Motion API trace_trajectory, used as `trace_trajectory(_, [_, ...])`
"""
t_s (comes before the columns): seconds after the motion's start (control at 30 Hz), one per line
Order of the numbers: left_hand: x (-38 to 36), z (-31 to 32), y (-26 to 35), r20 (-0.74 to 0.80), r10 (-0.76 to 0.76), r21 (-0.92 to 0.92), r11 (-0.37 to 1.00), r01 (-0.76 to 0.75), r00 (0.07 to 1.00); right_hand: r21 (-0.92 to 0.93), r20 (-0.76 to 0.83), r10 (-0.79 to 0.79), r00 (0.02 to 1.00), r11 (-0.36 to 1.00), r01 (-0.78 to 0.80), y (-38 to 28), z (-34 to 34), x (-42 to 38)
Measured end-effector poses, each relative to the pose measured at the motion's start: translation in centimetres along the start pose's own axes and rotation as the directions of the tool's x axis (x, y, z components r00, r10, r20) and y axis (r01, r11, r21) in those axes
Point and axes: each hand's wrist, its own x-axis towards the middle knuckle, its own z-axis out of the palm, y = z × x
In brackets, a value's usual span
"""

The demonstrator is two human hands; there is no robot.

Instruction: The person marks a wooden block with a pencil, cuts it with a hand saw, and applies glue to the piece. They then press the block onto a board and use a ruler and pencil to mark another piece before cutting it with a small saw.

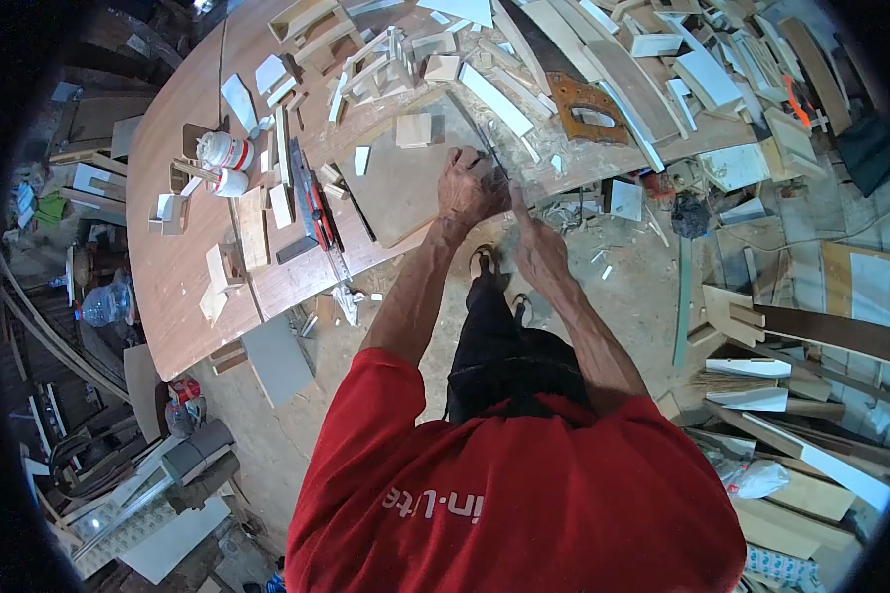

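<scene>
My left hand (473, 188) rests at the near edge of the worktable with its fingers curled down; what lies under them is hidden. A thin dark blade-like tool (494, 153) runs beside it over a flat greyish board (396, 198). My right hand (542, 253) is just off the table edge, its index finger stretched in line with the tool and the other fingers folded. It appears to hold the tool's near end, though the grip is mostly hidden. Ahead of my left hand a small wood block (415, 129) sits on the board, with a white offcut (362, 160) farther left.
A handsaw (588, 109) with a wooden handle lies right of my hands among wood strips. Left are a red tool (316, 210) and white tubs (224, 151). Offcuts crowd the table's back. Stacked boards (791, 474) lie on the floor at right.
</scene>
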Motion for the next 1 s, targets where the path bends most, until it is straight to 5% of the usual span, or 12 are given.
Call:
trace_trajectory(0.27, [-0.1, -0.3, 0.1, 0.001, -0.026, -0.056, 0.998, 0.026, 1.000, -0.003, 0.021, 0.044, 0.999, 0.999, -0.044, 0.2, -0.2, -2.2])
trace_trajectory(0.47, [0.3, -0.9, 0.9, 0.004, -0.054, -0.069, 0.996, 0.054, 0.999, -0.041, -0.069, -0.109, 0.992, 0.993, 0.106, 0.3, -0.5, -0.8])
trace_trajectory(0.63, [0.3, -0.7, 0.5, 0.006, -0.025, -0.005, 1.000, 0.025, 1.000, -0.034, 0.092, 0.073, 0.993, 0.997, -0.070, -1.6, -2.3, -0.8])
trace_trajectory(0.73, [0.4, -1.1, 0.7, 0.030, -0.022, -0.051, 0.998, 0.024, 0.999, -0.051, 0.008, -0.045, 0.999, 0.998, 0.046, -1.4, -1.6, 1.4])
trace_trajectory(0.83, [0.5, -1.2, 1.0, -0.023, -0.036, -0.081, 0.996, 0.034, 0.999, -0.074, 0.115, 0.069, 0.991, 0.995, -0.061, -2.3, -3.7, -1.5])
trace_trajectory(1.0, [0.2, -1.0, 0.8, -0.007, -0.013, -0.065, 0.998, 0.012, 1.000, -0.088, 0.095, 0.047, 0.994, 0.995, -0.039, -2.2, -2.8, 0.8])
